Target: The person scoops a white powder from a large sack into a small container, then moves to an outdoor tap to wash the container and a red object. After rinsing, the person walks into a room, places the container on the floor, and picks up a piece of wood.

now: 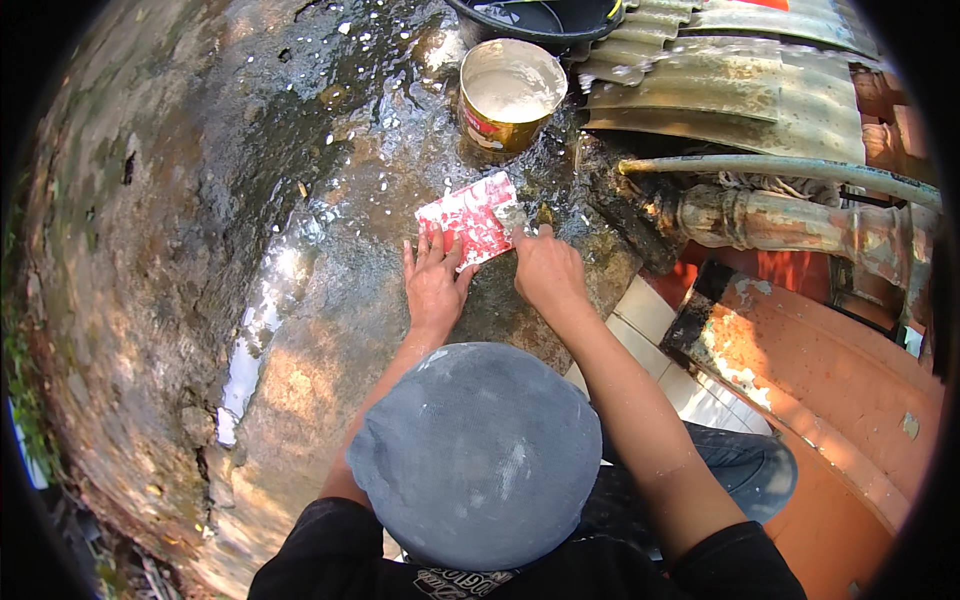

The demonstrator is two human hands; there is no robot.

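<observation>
Wet, mottled concrete (300, 300) fills most of the frame, dark and glistening toward the top centre, sunlit and dry-looking at the lower left.

On it, just above the middle, the left hand (434, 285) lies flat with its fingers (430, 250) spread and extended, their tips pressing the lower edge of a red-and-white card-like sheet (468, 220). The right hand (548, 270) sits just beside it, fingers (545, 235) curled together against the sheet's right corner, where something small and grey seems pinched; what it is cannot be made out.

The sheet lies flat, its long axis tilted, running from lower left up to upper right, toward a paint tin (511, 92) standing open above it with pale liquid inside. A dark tub (545, 18) is cut off by the top edge. To the upper right lie corrugated metal sheets (730, 95) and a grimy pipe (780, 168); below them a turned baluster (780, 222), white tiles (650, 320) and an orange wall (830, 400).

A grey cap (475, 455) at the lower centre hides the person's face and part of both forearms.
</observation>
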